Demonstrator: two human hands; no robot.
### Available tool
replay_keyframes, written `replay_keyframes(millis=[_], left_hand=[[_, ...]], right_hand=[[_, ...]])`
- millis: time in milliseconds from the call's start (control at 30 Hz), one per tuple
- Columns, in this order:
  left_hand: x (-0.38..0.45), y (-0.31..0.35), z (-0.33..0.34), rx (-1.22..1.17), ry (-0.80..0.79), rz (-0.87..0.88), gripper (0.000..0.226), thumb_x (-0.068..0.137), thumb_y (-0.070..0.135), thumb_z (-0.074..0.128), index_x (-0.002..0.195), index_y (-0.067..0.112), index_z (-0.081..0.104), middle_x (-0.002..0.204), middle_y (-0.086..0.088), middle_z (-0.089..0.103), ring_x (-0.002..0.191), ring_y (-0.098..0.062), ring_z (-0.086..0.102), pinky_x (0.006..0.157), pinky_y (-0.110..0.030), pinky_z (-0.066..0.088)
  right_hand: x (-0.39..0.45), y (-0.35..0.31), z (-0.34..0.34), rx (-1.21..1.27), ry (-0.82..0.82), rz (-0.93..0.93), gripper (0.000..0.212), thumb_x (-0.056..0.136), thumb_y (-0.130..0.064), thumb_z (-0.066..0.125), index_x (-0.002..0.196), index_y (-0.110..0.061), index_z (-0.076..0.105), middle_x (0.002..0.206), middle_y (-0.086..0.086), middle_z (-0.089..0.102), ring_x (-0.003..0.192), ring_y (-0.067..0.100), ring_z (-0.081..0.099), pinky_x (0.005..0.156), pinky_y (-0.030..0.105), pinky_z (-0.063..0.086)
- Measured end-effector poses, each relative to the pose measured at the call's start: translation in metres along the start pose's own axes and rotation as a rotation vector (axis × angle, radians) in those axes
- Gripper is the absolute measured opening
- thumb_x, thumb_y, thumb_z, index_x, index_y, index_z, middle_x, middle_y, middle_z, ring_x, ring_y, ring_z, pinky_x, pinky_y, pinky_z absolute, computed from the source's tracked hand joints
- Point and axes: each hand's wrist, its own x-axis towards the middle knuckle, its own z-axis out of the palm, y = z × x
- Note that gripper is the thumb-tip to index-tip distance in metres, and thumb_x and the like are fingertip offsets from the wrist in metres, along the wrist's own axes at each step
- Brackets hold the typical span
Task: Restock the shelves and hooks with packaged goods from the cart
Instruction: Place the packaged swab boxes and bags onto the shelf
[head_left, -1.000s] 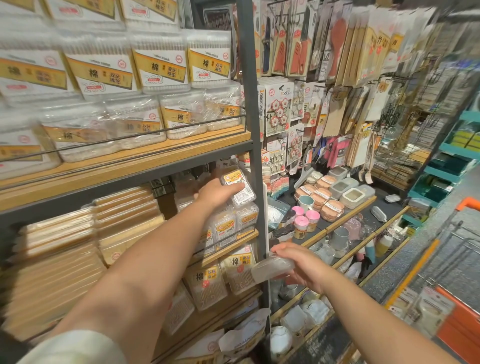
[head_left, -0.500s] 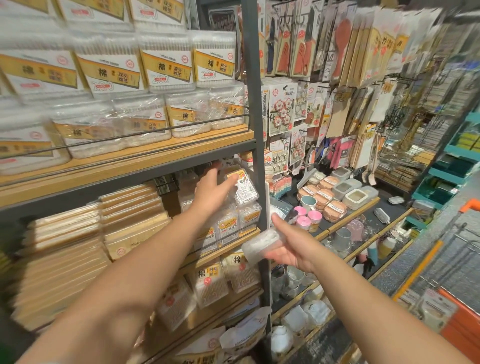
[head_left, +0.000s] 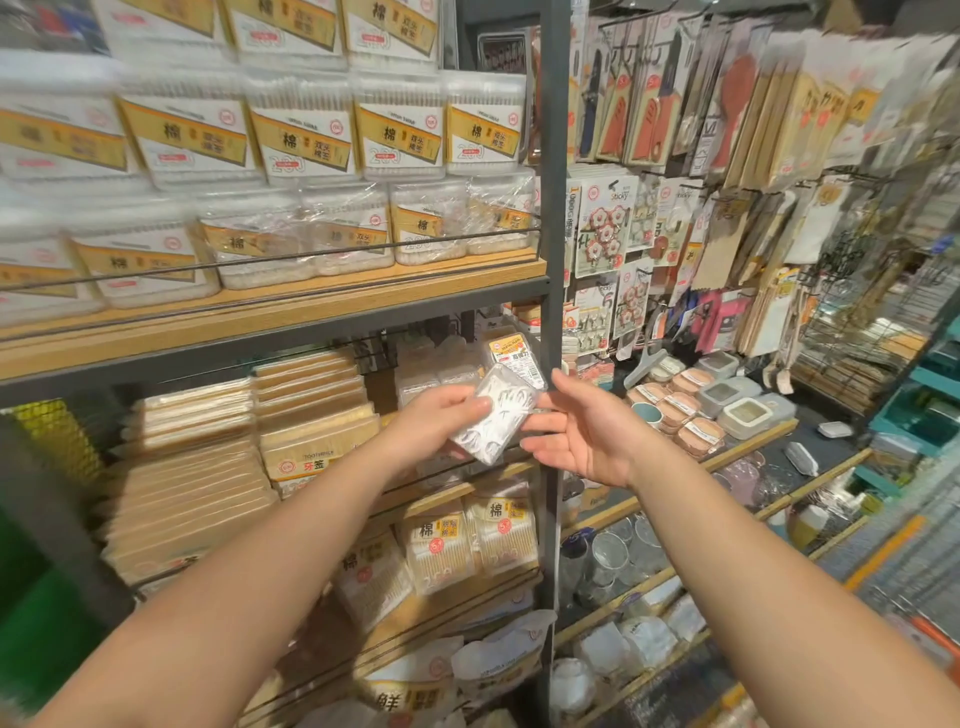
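In front of the middle shelf, the left hand pinches a clear floss-pick box — not yet shelved; the right hand hovers beside it, fingers spread, holding nothing — further restocking likely remains

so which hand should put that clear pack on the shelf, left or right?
Left. The left hand already holds the clear pack, thumb on its face, right in front of the middle shelf. The right hand is open, fingertips just at the pack's edge, with no grip.
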Motion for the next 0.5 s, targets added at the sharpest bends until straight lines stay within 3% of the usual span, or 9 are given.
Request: replay_keyframes(millis=[33,133,233,367,500], left_hand=[[-0.003,-0.001,-0.001,-0.002,0.023,0.04,0.015,0.094,0.016,0.061,0.109,0.015,0.066,0.092,0.008,0.067,0.079,-0.007,0.064,0.075,-0.025,0.052],[-0.007,-0.003,-0.002,0.055,0.042,0.226,0.048,0.081,-0.002,0.072,0.11,0.035,0.061,0.113,0.014,0.06,0.106,-0.004,0.058,0.096,-0.02,0.045],[-0.002,-0.01,-0.009,0.198,-0.03,0.338,0.061,0.076,0.0,0.077,0.109,0.048,0.06,0.131,0.023,0.047,0.129,-0.007,0.046,0.111,-0.028,0.035],[-0.007,-0.017,-0.024,-0.033,-0.232,0.144,0.073,0.066,0.031,0.079,0.128,0.05,0.048,0.148,0.018,0.037,0.136,-0.009,0.042,0.112,-0.034,0.037],[-0.008,-0.023,-0.029,-0.325,-0.155,-0.037,0.06,0.077,0.033,0.076,0.132,0.035,0.051,0.133,0.001,0.06,0.118,-0.019,0.061,0.099,-0.038,0.051]], right_hand=[[0.001,0.001,0.0,-0.02,0.004,0.004,0.053,0.099,-0.054,0.039,0.111,-0.01,0.064,0.087,0.011,0.074,0.063,0.02,0.072,0.05,0.025,0.058],[0.003,0.008,0.008,-0.064,-0.041,0.088,0.065,0.094,-0.064,0.037,0.115,-0.01,0.065,0.09,0.012,0.073,0.065,0.022,0.072,0.05,0.026,0.058],[0.008,0.016,0.016,0.066,-0.179,0.142,0.054,0.09,-0.049,0.052,0.118,-0.003,0.063,0.09,0.017,0.072,0.058,0.02,0.071,0.051,0.023,0.057],[0.017,0.028,0.018,0.168,-0.17,0.095,0.054,0.081,-0.033,0.063,0.124,0.0,0.056,0.081,0.015,0.072,0.054,0.017,0.069,0.047,0.021,0.056],[0.023,0.037,0.015,0.023,-0.095,-0.042,0.054,0.079,-0.035,0.067,0.126,-0.011,0.059,0.084,0.007,0.071,0.06,0.013,0.065,0.048,0.019,0.051]])
